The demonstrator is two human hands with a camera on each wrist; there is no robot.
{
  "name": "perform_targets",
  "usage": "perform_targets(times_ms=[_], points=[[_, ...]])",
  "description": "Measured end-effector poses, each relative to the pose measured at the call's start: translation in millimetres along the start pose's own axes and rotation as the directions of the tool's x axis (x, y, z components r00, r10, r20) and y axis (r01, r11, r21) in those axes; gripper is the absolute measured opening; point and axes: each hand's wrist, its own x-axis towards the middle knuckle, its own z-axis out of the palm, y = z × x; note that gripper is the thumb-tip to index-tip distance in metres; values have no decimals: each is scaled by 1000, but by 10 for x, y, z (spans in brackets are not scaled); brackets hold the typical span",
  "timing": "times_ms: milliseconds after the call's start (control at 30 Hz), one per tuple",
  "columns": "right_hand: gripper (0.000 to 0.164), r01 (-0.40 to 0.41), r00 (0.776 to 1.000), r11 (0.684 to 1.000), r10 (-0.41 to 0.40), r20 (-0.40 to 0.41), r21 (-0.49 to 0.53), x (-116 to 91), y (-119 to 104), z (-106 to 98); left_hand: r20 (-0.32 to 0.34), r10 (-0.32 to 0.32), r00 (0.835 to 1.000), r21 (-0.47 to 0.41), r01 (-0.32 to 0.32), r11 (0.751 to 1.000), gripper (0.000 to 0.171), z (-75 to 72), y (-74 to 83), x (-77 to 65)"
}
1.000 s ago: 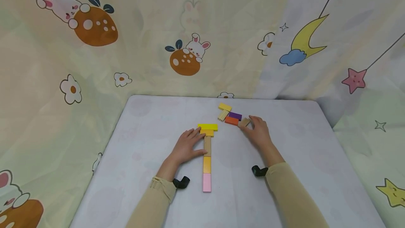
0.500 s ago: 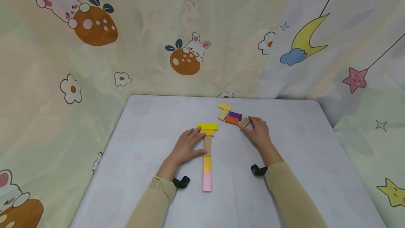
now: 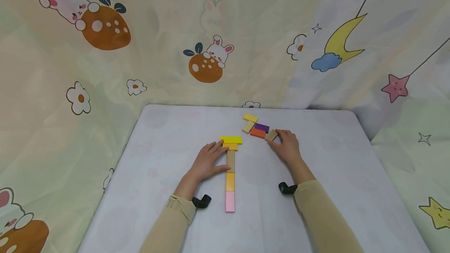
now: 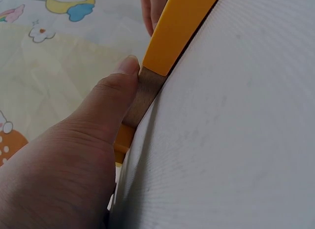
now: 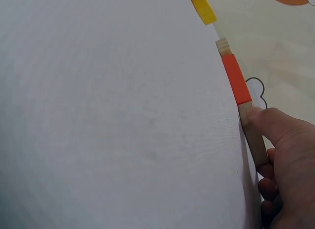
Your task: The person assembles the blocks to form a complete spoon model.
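Note:
A T-shaped row of blocks lies on the table. A bright yellow block [image 3: 231, 140] and an orange block [image 3: 230, 147] form the crosspiece. Below run a plain wooden block [image 3: 231, 161], another orange block [image 3: 230, 182] and a pink block [image 3: 230, 201]. My left hand [image 3: 210, 163] rests at the row's left side, thumb by the wooden block and spread fingertips at the crosspiece. Farther right, my right hand [image 3: 288, 146] pinches a small wooden block [image 5: 254, 140] between thumb and fingers, down at table level. Its end meets a red-orange block [image 5: 236, 79] in the right wrist view.
Beside the right hand's block lie the purple block [image 3: 261, 127], a grooved wooden block [image 3: 248, 127] and a pale yellow block [image 3: 250, 117]. The white table [image 3: 168, 128] ends at a cartoon-printed cloth [image 3: 158, 50]. Black wrist mounts [image 3: 202, 202] stick out from both sleeves.

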Motion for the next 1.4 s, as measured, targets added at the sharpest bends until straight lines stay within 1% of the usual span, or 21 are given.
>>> perform_targets(times_ms=[133,333,433,567,733,933,1067,1167,1267,1400], points=[[74,-13,1000,999,12,8,32,-3,5,-8,-9,3,1000,-1,-3,1000,80,4,-1,-1],[78,-46,999,989,48,-12,142,-19,-32,-37,-6,-1,1000,6,1,1000,80,11,4,-1],[79,-27,999,985,32,-26,168,-13,-68,-48,-11,1,1000,10,-1,1000,80,9,7,-4],[74,7,1000,983,-3,-23,186,4,-162,-70,-12,0,1000,19,1,1000,80,3,12,-3],[72,24,1000,982,-26,11,186,47,-393,-97,-5,-6,1000,22,6,1000,80,5,14,1],[69,97,993,973,-108,42,212,176,-706,-39,-1,-11,1000,25,11,1000,81,40,-15,8],[66,185,976,960,-204,70,211,274,-901,73,-7,-7,1000,33,7,999,81,48,-28,5],[63,241,959,955,-262,109,173,326,-1044,170,-12,-6,1000,39,7,999,80,44,-23,6],[63,247,948,959,-269,168,139,363,-1181,251,-9,-9,1000,37,10,999,80,31,-11,5],[63,222,941,968,-245,233,117,415,-1316,348,-3,-10,1000,33,10,999,80,8,8,0]])
